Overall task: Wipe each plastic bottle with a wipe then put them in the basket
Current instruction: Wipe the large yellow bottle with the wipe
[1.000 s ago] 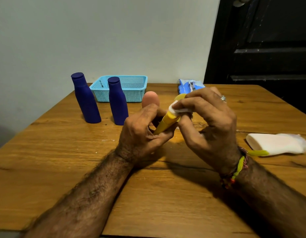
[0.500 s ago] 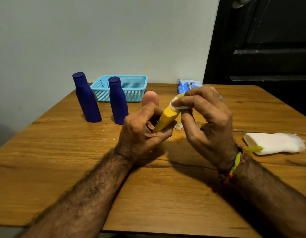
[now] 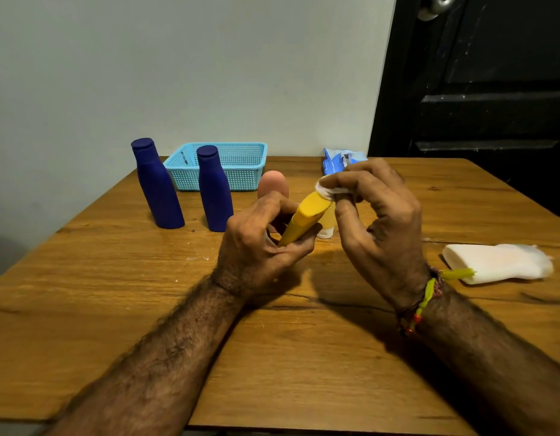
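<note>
My left hand (image 3: 260,243) grips a yellow plastic bottle (image 3: 304,220), tilted with its end pointing up and to the right. My right hand (image 3: 376,221) pinches a small white wipe (image 3: 327,191) against that upper end. Two dark blue bottles (image 3: 157,187) (image 3: 214,190) stand upright at the back left, in front of a light blue mesh basket (image 3: 241,165). A pink bottle (image 3: 272,184) stands behind my left hand, partly hidden. A white bottle (image 3: 495,262) lies on its side at the right.
A blue wipes packet (image 3: 341,158) lies at the back of the wooden table (image 3: 304,357), beside the wall. A pale yellow bottle with a white cap (image 3: 327,225) stands behind the yellow bottle, mostly hidden. A dark door is at the back right.
My right hand with the wipe has slid up along the yellow bottle to its upper end. The left hand keeps its hold, and more of the bottle's body shows.
</note>
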